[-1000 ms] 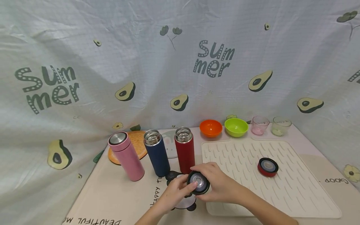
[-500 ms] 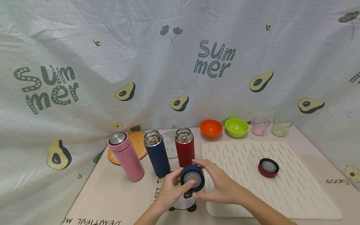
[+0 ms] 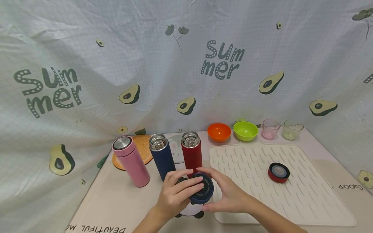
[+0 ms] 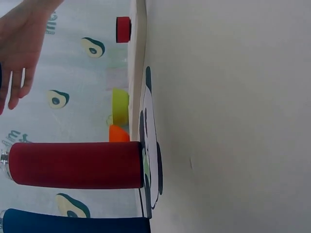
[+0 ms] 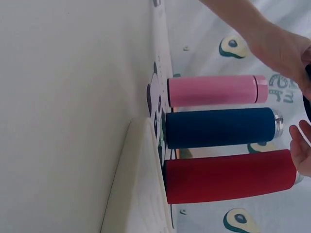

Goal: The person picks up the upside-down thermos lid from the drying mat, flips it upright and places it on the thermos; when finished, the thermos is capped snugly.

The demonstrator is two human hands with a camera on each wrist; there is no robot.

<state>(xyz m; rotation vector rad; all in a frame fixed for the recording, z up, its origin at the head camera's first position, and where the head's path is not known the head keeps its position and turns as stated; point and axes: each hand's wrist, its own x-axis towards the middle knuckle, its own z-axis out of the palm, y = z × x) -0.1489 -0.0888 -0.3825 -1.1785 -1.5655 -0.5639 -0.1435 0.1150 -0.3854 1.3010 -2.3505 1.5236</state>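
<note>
My left hand [image 3: 176, 191] holds a blue bottle lid [image 3: 204, 191], fingers across its dark face and the thumb hidden beneath. Around the lid's right side, my right hand [image 3: 230, 192] is spread with thumb and fingers apart; whether a fingertip touches it I cannot tell. Behind the hands stand an uncapped blue bottle [image 3: 162, 158] and an uncapped red bottle [image 3: 192, 155], their steel mouths bare. A pink bottle [image 3: 132, 161] with its lid on stands to their left. The red lid [image 3: 278, 172] lies on the white ridged mat [image 3: 247, 210], its inner side up.
Along the back of the table are an orange bowl [image 3: 219, 132], a green bowl [image 3: 245, 131], a pink glass [image 3: 270, 129] and a pale green glass [image 3: 292, 130]. A round orange mat [image 3: 142, 149] lies behind the bottles, before a printed curtain [image 3: 163, 71].
The blue lid has been turned over, from its grey inner side to its dark outer face. My left fingers now lie over it; my right hand has loosened from its edge.
</note>
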